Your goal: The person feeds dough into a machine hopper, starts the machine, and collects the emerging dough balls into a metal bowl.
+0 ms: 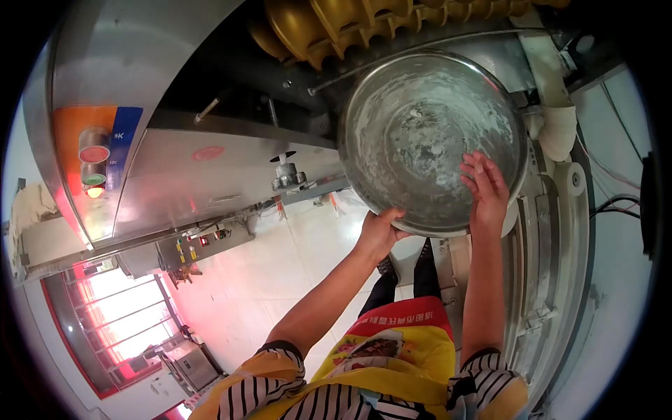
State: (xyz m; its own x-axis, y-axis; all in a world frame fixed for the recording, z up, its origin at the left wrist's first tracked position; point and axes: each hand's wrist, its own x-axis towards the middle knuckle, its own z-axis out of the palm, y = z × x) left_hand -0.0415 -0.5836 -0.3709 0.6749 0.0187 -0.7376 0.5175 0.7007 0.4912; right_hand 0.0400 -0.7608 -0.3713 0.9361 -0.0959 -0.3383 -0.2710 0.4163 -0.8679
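Note:
A large round metal bowl with white floury residue smeared over its inside is tilted toward me. My left hand grips the bowl's near rim, thumb on top and the other fingers mostly hidden underneath. Over the right part of the bowl's inside, my right hand has its fingers apart and slightly curled, and nothing shows in it. Its wrist is by the near right rim.
Golden ridged rollers lie beyond the bowl. A steel machine panel with red and green buttons stands at left. Along the right runs a belt frame. Tiled floor shows below.

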